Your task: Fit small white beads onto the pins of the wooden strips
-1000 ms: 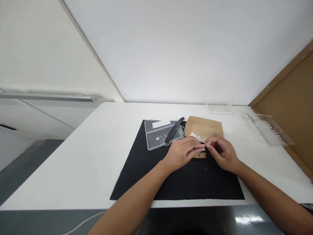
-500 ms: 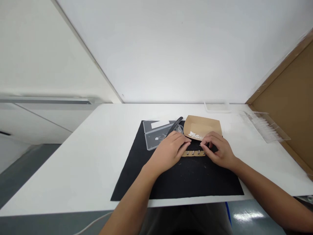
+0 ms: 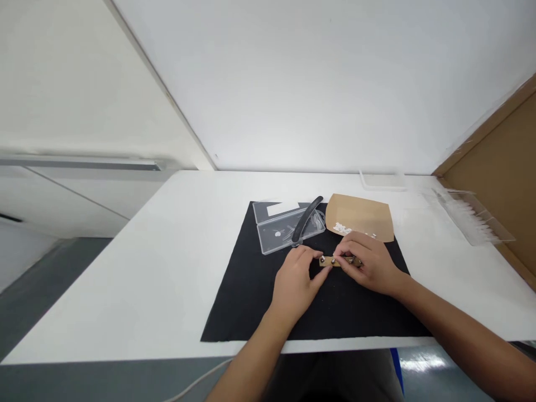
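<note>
A narrow tan strip (image 3: 327, 263) with several small metal studs standing along it lies on the black mat (image 3: 251, 301). My left hand (image 3: 298, 274) grips its left end, index finger at the far edge and thumb at the near edge. Over the strip's middle, my right hand (image 3: 368, 261) pinches thumb and forefinger together at one of the studs; whatever sits between those fingertips is too small to make out. That hand hides part of the strip. Just beyond it is a brown paper tray (image 3: 360, 207) with small white pieces (image 3: 341, 228) inside.
Behind my left hand lies an opened clear plastic case (image 3: 272, 241) holding small bits, with a black-handled tool (image 3: 307, 219) across it. Clear containers, one a box (image 3: 464, 218) of white pieces, are at the right and back. A brown panel (image 3: 494, 184) borders the table's right.
My left hand has come to the strip's left end and taken hold of it. My right hand has lowered from beside the tray onto the strip. The camera view has shifted slightly.
</note>
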Demonstrator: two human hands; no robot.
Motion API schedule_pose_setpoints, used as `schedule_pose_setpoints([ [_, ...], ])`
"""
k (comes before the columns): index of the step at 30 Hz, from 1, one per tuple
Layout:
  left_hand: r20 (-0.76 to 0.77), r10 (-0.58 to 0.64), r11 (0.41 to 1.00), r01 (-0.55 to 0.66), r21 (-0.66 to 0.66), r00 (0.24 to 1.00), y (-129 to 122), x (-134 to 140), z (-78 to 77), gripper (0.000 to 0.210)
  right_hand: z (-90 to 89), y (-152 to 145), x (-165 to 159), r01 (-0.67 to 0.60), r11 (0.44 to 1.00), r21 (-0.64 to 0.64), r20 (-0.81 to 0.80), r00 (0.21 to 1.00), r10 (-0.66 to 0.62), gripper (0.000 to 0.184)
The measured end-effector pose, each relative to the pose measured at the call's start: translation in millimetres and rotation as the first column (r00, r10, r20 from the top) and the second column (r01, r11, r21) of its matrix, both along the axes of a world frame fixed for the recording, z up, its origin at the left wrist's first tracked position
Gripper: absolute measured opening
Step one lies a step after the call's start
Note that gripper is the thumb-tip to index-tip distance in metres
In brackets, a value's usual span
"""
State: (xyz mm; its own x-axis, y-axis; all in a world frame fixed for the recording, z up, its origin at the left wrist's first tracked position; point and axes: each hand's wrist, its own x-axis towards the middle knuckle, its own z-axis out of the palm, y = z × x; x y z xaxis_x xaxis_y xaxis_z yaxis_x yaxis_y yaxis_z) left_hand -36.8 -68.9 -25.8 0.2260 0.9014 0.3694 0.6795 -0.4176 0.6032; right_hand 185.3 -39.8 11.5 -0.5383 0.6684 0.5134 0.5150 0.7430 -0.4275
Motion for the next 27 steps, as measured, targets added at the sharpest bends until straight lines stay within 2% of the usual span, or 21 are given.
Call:
schedule_pose_setpoints([
  [9,0.046,0.046,0.999,-0.046,0.001,0.998,0.5,5.1,-0.8,0.004,-9.1,0.7,-0.2,-0.011,0.999,0.041,0.058,0.998,0.009,0.006],
  [20,0.120,-0.003,1.000,0.004,-0.013,0.993,1.3,5.4,-3.9,0.006,-5.6,1.6,8.6,-0.027,1.000,-0.001,-0.013,1.000,0.027,0.007],
  [27,0.132,0.032,0.999,-0.026,-0.043,0.991,2.0,4.0,-2.2,0.007,-5.4,3.6,26.3,0.013,1.000,0.007,-0.043,0.999,-0.013,0.008],
])
